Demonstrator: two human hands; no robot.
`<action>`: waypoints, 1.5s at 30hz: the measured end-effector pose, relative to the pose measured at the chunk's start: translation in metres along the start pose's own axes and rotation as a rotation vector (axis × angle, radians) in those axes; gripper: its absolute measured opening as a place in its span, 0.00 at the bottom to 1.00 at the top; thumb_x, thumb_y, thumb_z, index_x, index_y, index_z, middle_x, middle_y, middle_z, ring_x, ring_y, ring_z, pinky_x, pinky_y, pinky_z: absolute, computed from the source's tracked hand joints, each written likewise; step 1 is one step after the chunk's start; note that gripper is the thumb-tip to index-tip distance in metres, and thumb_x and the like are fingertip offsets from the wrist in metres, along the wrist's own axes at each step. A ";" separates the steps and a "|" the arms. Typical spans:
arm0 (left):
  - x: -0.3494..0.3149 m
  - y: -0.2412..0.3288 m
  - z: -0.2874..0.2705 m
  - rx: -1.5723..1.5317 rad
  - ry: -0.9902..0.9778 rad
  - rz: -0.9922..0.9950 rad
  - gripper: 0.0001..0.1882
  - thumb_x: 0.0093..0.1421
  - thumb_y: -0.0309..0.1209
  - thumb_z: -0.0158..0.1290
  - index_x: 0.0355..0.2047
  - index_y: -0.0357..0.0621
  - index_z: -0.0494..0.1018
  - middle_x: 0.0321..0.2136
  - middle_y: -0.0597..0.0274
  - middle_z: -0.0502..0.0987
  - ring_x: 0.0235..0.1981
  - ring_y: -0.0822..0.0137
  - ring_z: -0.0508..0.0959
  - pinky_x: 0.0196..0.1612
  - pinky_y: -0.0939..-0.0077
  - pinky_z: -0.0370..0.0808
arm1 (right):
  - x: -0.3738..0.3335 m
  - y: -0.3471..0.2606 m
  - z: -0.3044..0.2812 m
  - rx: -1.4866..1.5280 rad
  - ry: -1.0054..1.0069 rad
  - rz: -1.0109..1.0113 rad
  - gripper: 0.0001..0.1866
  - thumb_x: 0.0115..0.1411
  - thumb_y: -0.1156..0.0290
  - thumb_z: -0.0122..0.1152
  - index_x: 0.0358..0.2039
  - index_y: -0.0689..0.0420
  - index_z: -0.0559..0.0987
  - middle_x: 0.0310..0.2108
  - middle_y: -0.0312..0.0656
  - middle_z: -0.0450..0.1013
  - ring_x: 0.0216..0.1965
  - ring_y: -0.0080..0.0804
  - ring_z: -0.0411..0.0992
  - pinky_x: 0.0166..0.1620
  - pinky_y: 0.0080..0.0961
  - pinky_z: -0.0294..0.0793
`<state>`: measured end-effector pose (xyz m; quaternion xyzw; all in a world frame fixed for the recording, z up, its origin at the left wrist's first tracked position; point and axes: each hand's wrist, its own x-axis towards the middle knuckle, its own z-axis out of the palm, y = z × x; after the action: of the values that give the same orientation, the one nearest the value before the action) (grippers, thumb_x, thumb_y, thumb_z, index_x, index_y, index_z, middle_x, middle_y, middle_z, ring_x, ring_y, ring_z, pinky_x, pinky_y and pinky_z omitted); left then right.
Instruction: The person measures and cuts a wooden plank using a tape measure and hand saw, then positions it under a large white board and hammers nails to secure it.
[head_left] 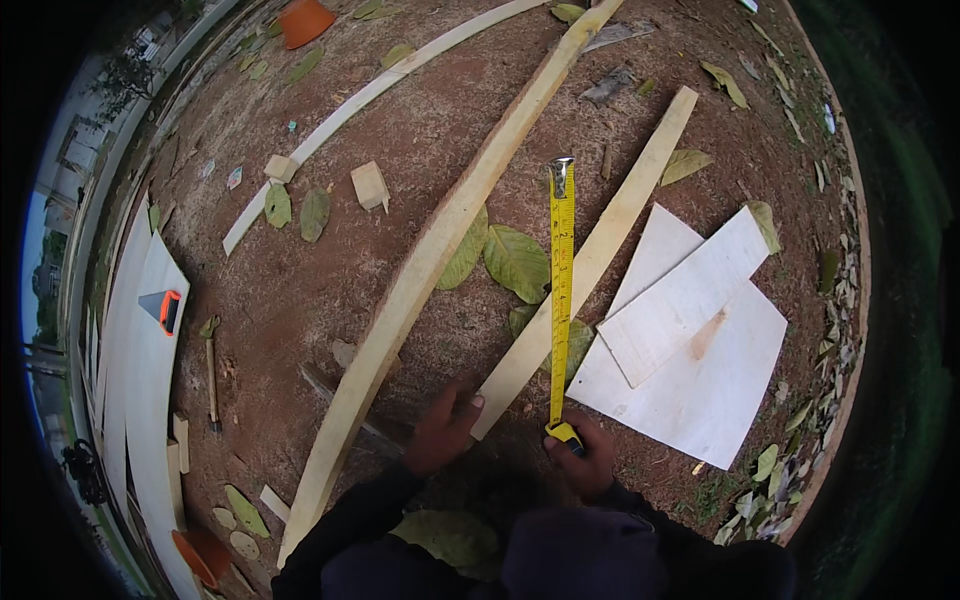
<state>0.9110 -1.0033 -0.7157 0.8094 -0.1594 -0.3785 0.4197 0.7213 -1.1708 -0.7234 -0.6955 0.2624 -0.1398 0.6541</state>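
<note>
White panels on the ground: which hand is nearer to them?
Right. The right hand, holding the tape measure, is close to the left corner of the white panels; the left hand is farther left, at the shorter plank.

Head-worn fisheye view down onto hands (440, 432)

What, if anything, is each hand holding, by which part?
Right hand: long yellow tape measure, by its case. Left hand: at near end of short, pale wooden plank; hold unclear.

Bare soil (270, 350) and fallen leaves (516, 262) show an outdoor yard (480, 80).
</note>
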 end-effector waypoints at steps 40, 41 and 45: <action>-0.250 -0.139 -0.067 -0.662 1.022 -0.123 0.21 0.69 0.39 0.57 0.53 0.35 0.72 0.39 0.56 0.80 0.38 0.68 0.79 0.42 0.70 0.77 | 0.012 -0.064 0.165 -0.768 -1.106 -0.378 0.17 0.53 0.71 0.71 0.42 0.64 0.83 0.36 0.53 0.80 0.39 0.45 0.81 0.44 0.36 0.77; -0.259 -0.147 -0.063 -0.777 1.069 -0.144 0.21 0.69 0.39 0.56 0.54 0.35 0.73 0.40 0.55 0.80 0.39 0.68 0.80 0.43 0.70 0.78 | 0.014 -0.070 0.182 -0.780 -1.180 -0.429 0.17 0.52 0.71 0.72 0.42 0.63 0.83 0.35 0.53 0.80 0.39 0.46 0.80 0.44 0.36 0.77; -0.307 -0.201 -0.037 -0.911 1.363 -0.267 0.20 0.68 0.35 0.57 0.54 0.33 0.71 0.36 0.60 0.78 0.34 0.73 0.78 0.37 0.76 0.76 | -0.007 -0.094 0.292 -0.871 -1.462 -0.658 0.20 0.55 0.59 0.66 0.45 0.58 0.83 0.36 0.54 0.79 0.40 0.55 0.78 0.45 0.47 0.76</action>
<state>0.7231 -0.6858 -0.7161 0.6244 0.3959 0.1206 0.6625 0.8900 -0.9222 -0.6604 -0.8360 -0.3997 0.2679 0.2639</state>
